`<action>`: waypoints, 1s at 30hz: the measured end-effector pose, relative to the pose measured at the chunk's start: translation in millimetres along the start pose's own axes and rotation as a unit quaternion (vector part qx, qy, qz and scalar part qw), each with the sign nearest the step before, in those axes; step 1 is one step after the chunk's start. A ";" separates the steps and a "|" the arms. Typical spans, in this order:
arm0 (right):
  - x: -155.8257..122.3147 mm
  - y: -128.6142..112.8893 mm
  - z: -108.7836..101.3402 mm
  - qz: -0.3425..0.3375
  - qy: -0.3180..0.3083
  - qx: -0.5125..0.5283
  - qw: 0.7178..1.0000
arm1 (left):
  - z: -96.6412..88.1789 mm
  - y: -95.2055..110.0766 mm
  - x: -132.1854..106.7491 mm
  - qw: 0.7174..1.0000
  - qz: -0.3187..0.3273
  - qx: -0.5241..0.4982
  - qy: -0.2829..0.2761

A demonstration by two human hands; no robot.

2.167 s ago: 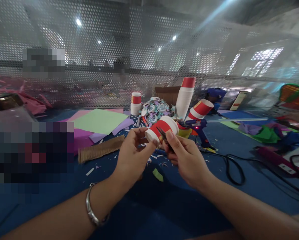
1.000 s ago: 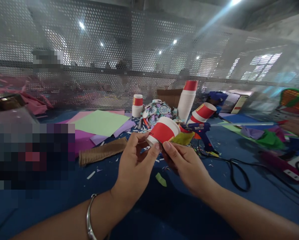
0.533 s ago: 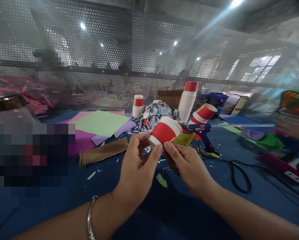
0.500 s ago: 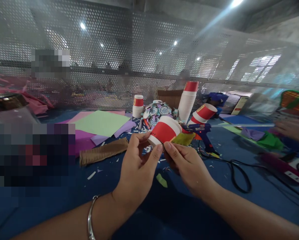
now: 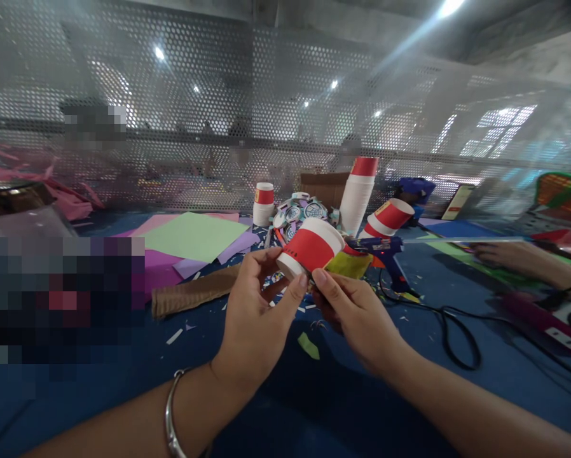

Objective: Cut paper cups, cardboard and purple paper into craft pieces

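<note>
Paper cup (image 5: pixel 309 249), red-banded with a white rim, hangs just above the blue table (image 5: pixel 314 407). It is tipped on its side, with its mouth facing up and to the right and its base turned toward us. Our left hand (image 5: pixel 259 318) grips it at the base end, thumb on top and fingers wrapped beneath. We judge that this steadies the cup and offers its bottom edge to the other hand. Our right hand (image 5: pixel 357 315) is closed, fingers folded in and thumb tip pressed at the cup's lower edge beside the left thumb. Whether something small is tucked inside it we cannot tell. Both hands hold the cup raised rather than resting on the table, likely so that we can see the edge clearly. A bracelet (image 5: pixel 171 420) circles the left wrist.

Just behind the cup lies a yellow-green paper piece (image 5: pixel 348 264). Beyond it a blue glue gun (image 5: pixel 381 251) stands propped with its nozzle pointing left, and its black cable (image 5: pixel 447 331) loops off to the right. It is probably parked there to be within reach yet off the scraps. Farther back a stack of cups (image 5: pixel 357 194), a tilted cup (image 5: pixel 388 218) and a single cup (image 5: pixel 264 202) stand around a heap of round cut-outs (image 5: pixel 299 210). A green sheet (image 5: pixel 192 234) and a cardboard strip (image 5: pixel 192 294) lie to the left. Another person's hand (image 5: pixel 500 254) rests on the table at the far right, well apart from ours.
</note>
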State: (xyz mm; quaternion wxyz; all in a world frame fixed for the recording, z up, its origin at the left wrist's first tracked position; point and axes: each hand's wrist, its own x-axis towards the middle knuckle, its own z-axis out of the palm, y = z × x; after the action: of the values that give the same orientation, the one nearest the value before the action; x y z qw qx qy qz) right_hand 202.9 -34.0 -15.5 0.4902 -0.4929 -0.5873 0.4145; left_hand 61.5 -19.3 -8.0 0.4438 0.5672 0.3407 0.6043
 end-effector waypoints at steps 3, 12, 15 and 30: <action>-0.6 -0.4 0.3 0.010 -0.001 0.011 1.000 | -0.1 -0.2 -0.2 1.000 -0.002 -0.013 -0.002; -0.1 -1.4 0.5 0.019 -0.003 0.029 0.999 | -1.4 -4.1 3.2 1.000 0.001 -0.020 -0.019; 0.6 -2.2 0.2 0.018 0.001 0.033 0.999 | -0.7 -4.3 3.0 1.000 -0.004 -0.011 -0.023; -0.5 -2.1 -0.2 0.019 0.004 0.030 0.999 | 0.4 -2.1 3.4 1.000 0.005 0.026 -0.014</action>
State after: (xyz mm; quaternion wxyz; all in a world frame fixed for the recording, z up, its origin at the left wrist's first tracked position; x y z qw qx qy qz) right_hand 202.8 -34.9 -13.5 0.4987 -0.4910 -0.5632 0.4394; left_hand 62.3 -15.4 -8.6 0.4304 0.5892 0.3469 0.5893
